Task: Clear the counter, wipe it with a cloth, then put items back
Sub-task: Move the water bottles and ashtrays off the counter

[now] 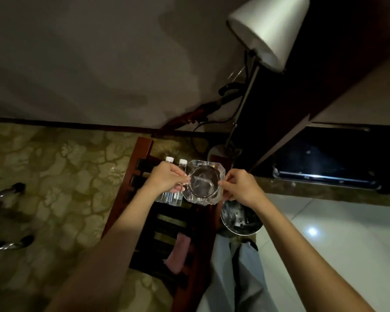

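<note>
A clear, heavy glass ashtray (pixel 204 181) with cut corners is held over a dark wooden slatted rack (pixel 167 224). My left hand (pixel 167 179) pinches its left edge and my right hand (pixel 241 188) pinches its right edge. Two clear water bottles (pixel 173 194) with white caps stand on the rack just left of the ashtray, partly hidden behind my left hand. A pink cloth (pixel 179 253) lies on the rack's near slats. The white counter (pixel 338 239) is at the right.
A round metal bin (pixel 241 221) stands on the floor right of the rack, below my right hand. A floor lamp (pixel 268 32) with a white shade rises behind. A dark cabinet (pixel 324 158) is at the right. Chrome chair legs (pixel 2 199) stand on the patterned carpet at the left.
</note>
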Available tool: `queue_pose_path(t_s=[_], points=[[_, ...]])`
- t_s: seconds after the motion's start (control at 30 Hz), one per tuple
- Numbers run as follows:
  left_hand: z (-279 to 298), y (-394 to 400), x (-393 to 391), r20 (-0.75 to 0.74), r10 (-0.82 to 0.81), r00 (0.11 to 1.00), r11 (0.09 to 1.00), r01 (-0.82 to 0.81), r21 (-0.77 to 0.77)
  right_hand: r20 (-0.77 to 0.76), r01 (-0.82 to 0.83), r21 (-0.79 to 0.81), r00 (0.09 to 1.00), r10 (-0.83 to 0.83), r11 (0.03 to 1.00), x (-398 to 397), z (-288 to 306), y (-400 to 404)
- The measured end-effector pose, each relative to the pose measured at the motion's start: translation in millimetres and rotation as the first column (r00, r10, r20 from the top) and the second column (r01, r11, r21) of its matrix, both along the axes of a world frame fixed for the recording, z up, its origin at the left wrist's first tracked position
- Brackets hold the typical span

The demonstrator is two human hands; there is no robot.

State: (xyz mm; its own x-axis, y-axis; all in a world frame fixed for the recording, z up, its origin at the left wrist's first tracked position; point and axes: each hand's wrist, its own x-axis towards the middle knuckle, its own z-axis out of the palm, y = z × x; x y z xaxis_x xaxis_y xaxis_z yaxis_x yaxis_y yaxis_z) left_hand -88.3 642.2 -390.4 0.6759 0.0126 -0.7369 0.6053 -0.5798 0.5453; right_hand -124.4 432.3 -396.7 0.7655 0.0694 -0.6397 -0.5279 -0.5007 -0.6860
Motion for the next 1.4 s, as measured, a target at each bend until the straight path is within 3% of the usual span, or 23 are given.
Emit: queue_pose_path(t_s=[0.33,0.5,0.7,0.9,1.07,1.4], points=[[-150.2,6.1,-3.2,0.033,-0.019,0.999,0.987,0.014,0.157,-0.152,0.031,-0.074,0.987,-0.042,0.997,-0.7,-150.1,26.1],[-182.1,6.5,-10.4,-0.008,-0.044,0.999,0.972,0.045,0.229,-0.289,-0.015,-0.039,0.957,0.003,0.999,1.3,-179.2,42.9],[-197.2,7.3,-6.7,-0.051,-0.053,0.997,0.977,0.062,0.205,-0.362,-0.031,-0.048,0.932,0.012,0.998,9.6,-189.4,46.5],[-189.1,3.4,-6.3,-0.037,-0.141,0.989,0.961,0.146,0.236,-0.348,-0.04,-0.032,0.937,0.026,0.999,10.2,-181.4,44.5],[-165.8,13.0,-0.1,-0.054,-0.229,0.972,0.943,0.235,0.238,-0.246,-0.241,-0.162,0.949,0.197,0.957,5.3,-157.9,37.5],[-21.3,-0.5,9.0,0.07,-0.416,0.907,0.903,0.403,0.15,-0.026,-0.486,-0.291,0.865,0.501,0.824,9.0,-18.7,21.6]])
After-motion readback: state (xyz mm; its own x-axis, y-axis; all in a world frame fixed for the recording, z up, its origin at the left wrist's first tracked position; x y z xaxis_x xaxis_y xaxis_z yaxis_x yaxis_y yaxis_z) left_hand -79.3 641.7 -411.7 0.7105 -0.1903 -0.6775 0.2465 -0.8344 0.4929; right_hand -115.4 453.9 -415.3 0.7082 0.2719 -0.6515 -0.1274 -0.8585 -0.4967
